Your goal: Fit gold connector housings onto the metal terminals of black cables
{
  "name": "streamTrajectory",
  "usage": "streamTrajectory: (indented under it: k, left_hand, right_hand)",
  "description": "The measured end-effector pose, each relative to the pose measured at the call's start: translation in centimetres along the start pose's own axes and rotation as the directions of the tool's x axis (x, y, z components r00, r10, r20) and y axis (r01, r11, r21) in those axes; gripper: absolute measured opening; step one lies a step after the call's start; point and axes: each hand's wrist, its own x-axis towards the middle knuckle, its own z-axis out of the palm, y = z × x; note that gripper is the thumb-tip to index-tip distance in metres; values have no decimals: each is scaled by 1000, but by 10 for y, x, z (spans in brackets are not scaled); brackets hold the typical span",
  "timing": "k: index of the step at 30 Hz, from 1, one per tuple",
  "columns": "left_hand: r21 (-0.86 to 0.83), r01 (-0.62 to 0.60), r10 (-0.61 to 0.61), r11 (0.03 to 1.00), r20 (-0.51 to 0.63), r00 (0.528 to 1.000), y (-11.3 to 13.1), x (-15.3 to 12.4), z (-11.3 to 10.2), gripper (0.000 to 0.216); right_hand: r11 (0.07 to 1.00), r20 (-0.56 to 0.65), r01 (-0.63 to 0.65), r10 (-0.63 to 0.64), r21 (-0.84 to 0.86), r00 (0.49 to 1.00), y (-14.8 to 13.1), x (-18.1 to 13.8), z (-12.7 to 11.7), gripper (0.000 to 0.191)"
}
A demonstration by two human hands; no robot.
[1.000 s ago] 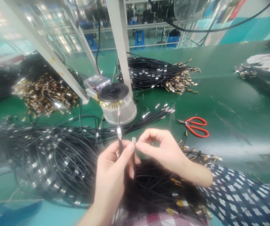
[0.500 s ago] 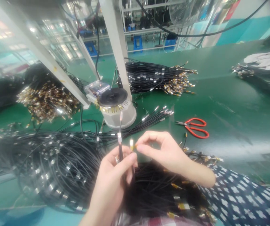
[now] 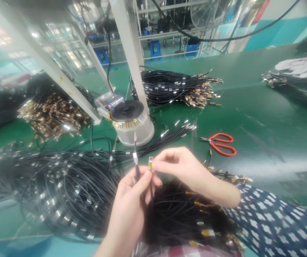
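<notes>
My left hand (image 3: pixel 130 207) is closed around a thin black cable (image 3: pixel 135 162) that stands upright, with a silver sleeve near its stripped tip. My right hand (image 3: pixel 180 169), in a dotted dark sleeve, pinches a small gold and silver connector (image 3: pixel 150 163) between thumb and forefinger, right beside the cable end and touching my left forefinger. Both hands hover above a heap of black cables (image 3: pixel 180 214) in my lap.
A round white and black machine (image 3: pixel 132 121) stands just beyond the hands. Red-handled scissors (image 3: pixel 219 144) lie to the right on the green table (image 3: pixel 263 117). Cable bundles with gold connectors lie at back centre (image 3: pixel 177 89) and left (image 3: pixel 51 114). A large black coil (image 3: pixel 62 185) fills the left.
The right hand has kept the connector pinched and shifted it slightly closer to the left fingers. The upright cable stays in my left hand. The view has drifted a little.
</notes>
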Motion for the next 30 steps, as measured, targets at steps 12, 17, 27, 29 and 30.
streamTrajectory:
  k: [12,17,27,29,30]
  left_hand:
    - [-8,8,-7,1000,50,999,0,3,-3,23]
    - [-2,63,-63,998,118,991,1,2,-5,27]
    - [17,160,-158,987,286,945,3,11,-12,26]
    - [41,114,-121,993,223,967,4,12,-10,22]
    - [45,104,-111,994,205,972,4,12,-9,21]
  right_hand:
    - [995,28,-46,44,89,999,4,6,-3,15]
    - [988,130,-131,120,86,984,3,13,-13,12]
    - [998,187,-65,59,27,981,-5,17,-13,20]
    - [995,96,-101,101,-2,990,-6,13,-10,22]
    - [992,66,-123,124,-14,990,-6,12,-8,23]
